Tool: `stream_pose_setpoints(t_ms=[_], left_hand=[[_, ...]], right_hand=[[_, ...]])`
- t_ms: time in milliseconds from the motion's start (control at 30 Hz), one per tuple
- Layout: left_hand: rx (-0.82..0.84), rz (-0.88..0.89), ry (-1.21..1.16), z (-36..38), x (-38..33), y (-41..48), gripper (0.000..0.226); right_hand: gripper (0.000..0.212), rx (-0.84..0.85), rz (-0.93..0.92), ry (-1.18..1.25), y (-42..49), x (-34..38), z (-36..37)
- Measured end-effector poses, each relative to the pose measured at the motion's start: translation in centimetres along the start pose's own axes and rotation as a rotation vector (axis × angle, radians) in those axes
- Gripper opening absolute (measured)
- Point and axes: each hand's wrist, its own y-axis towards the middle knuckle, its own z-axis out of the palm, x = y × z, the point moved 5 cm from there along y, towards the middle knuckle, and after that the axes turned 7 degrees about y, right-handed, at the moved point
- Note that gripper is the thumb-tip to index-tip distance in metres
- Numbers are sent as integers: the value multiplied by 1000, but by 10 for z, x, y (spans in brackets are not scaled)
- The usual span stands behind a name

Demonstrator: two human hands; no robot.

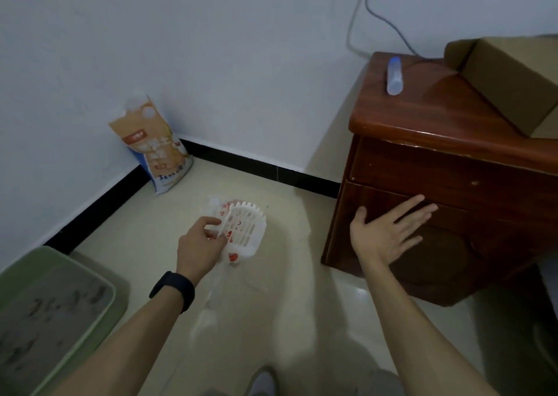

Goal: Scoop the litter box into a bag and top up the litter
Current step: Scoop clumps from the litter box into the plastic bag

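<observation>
Two things pinched in your left hand (200, 244), scoop (246, 228) and bag (232, 256), carried together for the litter box (33, 264). Right hand (389, 229) spread by cabinet (453, 166), probably balance

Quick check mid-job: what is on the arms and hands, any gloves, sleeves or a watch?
No gloves on the left hand or the right hand, and no sleeves are in view. The left wrist wears a wide, plain black wristband; no markings are readable. The right wrist wears nothing.
</observation>
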Motion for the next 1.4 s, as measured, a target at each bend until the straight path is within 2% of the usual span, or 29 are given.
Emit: stream_pose_setpoints(t_ms=[100, 167, 233, 300, 367, 433, 633, 800, 933, 1067, 1200, 1400], left_hand=[[6, -44, -70, -8, -1, -4, 27], [18, -89, -148, -12, -4, -8, 27], [14, -138, -236, -14, -7, -12, 28], [12, -197, -356, -14, -9, -18, 27], [5, -264, -462, -21, -11, -26, 26], [-19, -304, -540, -35, -9, -32, 28], [-170, -320, -746, -120, 27, -79, 39], [-446, -387, -714, -212, 94, -168, 41], [-582, -431, -689, -268, 152, -230, 49], [-713, -512, -657, -315, 223, -274, 67], [-790, -664, -550, -337, 323, -299, 43], [-792, -849, -561, -323, 489, -304, 39]], right_hand=[[110, 100, -71, -34, -2, -9, -10], [104, 231, -67, -27, -5, -12, -16], [88, 419, 8, 91, -15, -10, -21], [62, 615, 44, 265, -41, 3, -23], [39, 781, -18, 343, -80, 26, -22], [26, 928, -85, 402, -124, 53, -15], [10, 1256, -190, 491, -243, 113, 15], [14, 1592, -329, 474, -354, 157, 18], [21, 1726, -493, 500, -432, 189, 17], [15, 1790, -380, 519, -497, 201, 35], [16, 1795, -293, 430, -561, 191, 75], [17, 1776, -196, 231, -658, 145, 170]])
